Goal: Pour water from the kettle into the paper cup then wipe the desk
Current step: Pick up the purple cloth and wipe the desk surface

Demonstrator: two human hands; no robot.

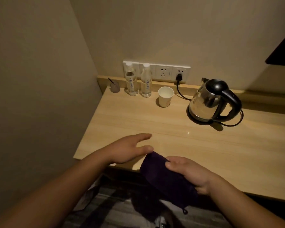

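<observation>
Cup [165,96] upright between bottles [138,80] and kettle [211,100], contents unclear.

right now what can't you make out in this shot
- Water level in the paper cup: head view too dim to tell.
- Kettle contents: lid closed.
- Labels on the two water bottles: print too small.
- Lower part of the dark cloth: under the right hand, hanging past the desk edge.

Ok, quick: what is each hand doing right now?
Left hand: open, holding nothing, thumb beside the cloth.
Right hand: closed on the dark cloth.
</observation>
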